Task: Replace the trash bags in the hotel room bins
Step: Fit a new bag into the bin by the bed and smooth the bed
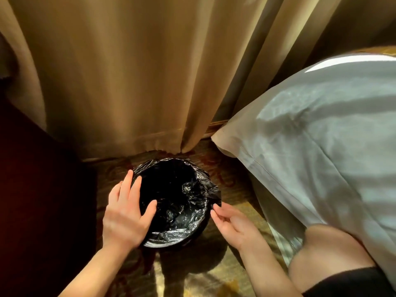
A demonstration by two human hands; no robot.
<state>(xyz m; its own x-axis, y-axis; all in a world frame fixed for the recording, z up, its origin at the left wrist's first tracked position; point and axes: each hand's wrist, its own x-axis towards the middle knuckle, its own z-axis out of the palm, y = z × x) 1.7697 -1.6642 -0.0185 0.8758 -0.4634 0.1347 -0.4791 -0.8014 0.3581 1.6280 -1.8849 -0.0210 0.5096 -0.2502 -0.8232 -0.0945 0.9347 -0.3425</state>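
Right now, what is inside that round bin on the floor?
A crinkled black trash bag lines the bin, folded over its rim. The left hand covers the near left edge. The bottom is too dark to tell if anything lies there.

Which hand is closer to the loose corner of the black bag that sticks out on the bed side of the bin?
The right hand. Its fingertips are at that loose corner, seemingly pinching it. The left hand lies flat on the opposite rim of the bin.
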